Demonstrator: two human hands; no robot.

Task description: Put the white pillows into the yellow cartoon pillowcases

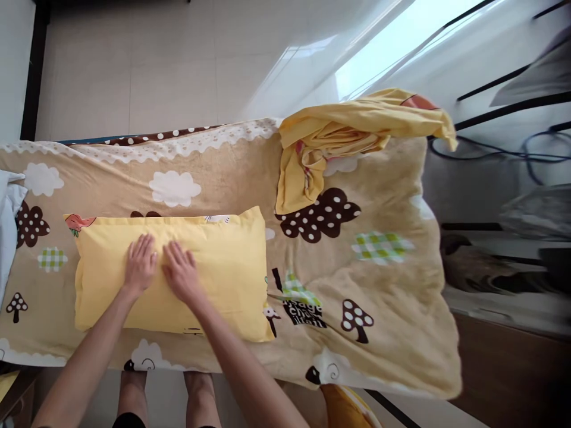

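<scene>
A yellow pillow [232, 273] lies flat on a bed, with a small red print at its far left corner. My left hand [141, 264] rests on its upper surface, fingers stretched out and pointing away from me. Just to the right, my right hand [182, 270] lies on the same pillow, its fingers also extended. A narrow gap separates the two hands. Under the pillow spreads a beige blanket [250, 163] printed with clouds, mushrooms and sheep.
A bunched yellow cloth [348, 128] lies at the bed's far right, hanging past the edge. White fabric [9, 208] sits at the left edge. Dark cables [491, 154] and a clear plastic bag [539, 214] are off the right end. Pale floor tiles [173, 71] lie beyond the bed.
</scene>
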